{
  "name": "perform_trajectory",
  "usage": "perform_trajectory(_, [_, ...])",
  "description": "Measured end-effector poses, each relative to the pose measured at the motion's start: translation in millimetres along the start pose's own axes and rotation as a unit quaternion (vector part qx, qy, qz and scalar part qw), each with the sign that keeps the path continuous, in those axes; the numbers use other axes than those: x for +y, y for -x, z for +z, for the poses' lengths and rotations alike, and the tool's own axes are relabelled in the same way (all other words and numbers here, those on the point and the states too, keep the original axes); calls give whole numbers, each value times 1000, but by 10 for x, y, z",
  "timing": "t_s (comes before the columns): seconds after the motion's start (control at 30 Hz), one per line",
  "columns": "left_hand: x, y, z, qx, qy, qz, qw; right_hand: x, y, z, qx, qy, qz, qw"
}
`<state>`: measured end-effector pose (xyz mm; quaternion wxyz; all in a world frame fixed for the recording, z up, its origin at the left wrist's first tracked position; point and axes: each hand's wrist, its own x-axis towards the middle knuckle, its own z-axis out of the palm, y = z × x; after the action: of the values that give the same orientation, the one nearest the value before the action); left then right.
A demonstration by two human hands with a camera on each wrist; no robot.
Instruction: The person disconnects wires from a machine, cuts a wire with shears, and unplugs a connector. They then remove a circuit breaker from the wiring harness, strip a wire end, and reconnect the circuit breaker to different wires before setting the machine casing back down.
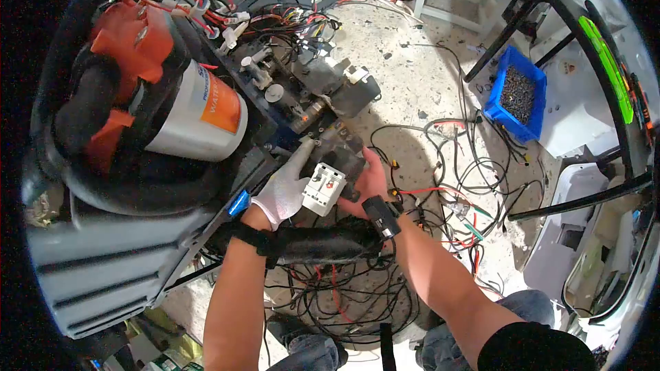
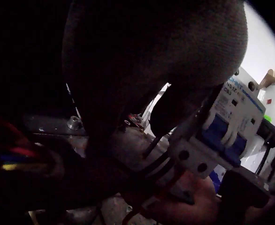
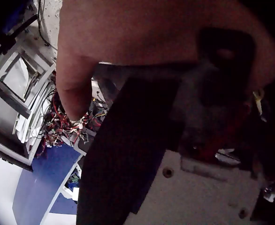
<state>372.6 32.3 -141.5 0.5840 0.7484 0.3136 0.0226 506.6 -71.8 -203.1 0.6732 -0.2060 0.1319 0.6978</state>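
A dark, dirty metal bracket (image 1: 342, 159) with a white two-pole circuit breaker (image 1: 324, 189) on its near side is between my hands, beside the machine. Blue toggles (image 2: 216, 133) show on the breaker in the left wrist view, with dark and red wires at its lower end. My left hand (image 1: 285, 189), in a white glove, holds the bracket's left side, one finger reaching forward along it and the breaker close by the thumb side. From the right, my bare right hand (image 1: 370, 182) grips the bracket; its fingers are partly hidden below. Both wrist views are dark around the hands.
The machine's grey cover (image 1: 89, 247) and white motor with an orange label (image 1: 206, 113) stand at left. Loose cables (image 1: 344, 288) tangle across the floor. A blue bin (image 1: 541, 99) of small dark parts sits at right, by a black curved frame (image 1: 584, 206).
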Motion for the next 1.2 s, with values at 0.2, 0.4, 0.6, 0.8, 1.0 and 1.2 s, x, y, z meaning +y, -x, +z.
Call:
perform_trajectory(0.2, [-45,-22,19,26,-63,28,997,-21,32,49,25,15,-3,1000])
perform_trajectory(0.4, [136,-8,34,16,-63,-3,998,-48,-55,-27,22,5,33,999])
perform_trajectory(0.6, [288,26,29,9,-74,-21,997,-62,82,156,76,38,0,996])
perform_trajectory(0.8, [164,14,27,11,-59,-1,998,-5,22,96,12,-4,2,1000])
perform_trajectory(1.0, [74,-5,71,12,43,-3,999,-72,97,52,-11,-5,-25,1000])
perform_trajectory(1.2, [-22,-62,7,4,24,-27,999,-384,111,-695,-36,42,61,997])
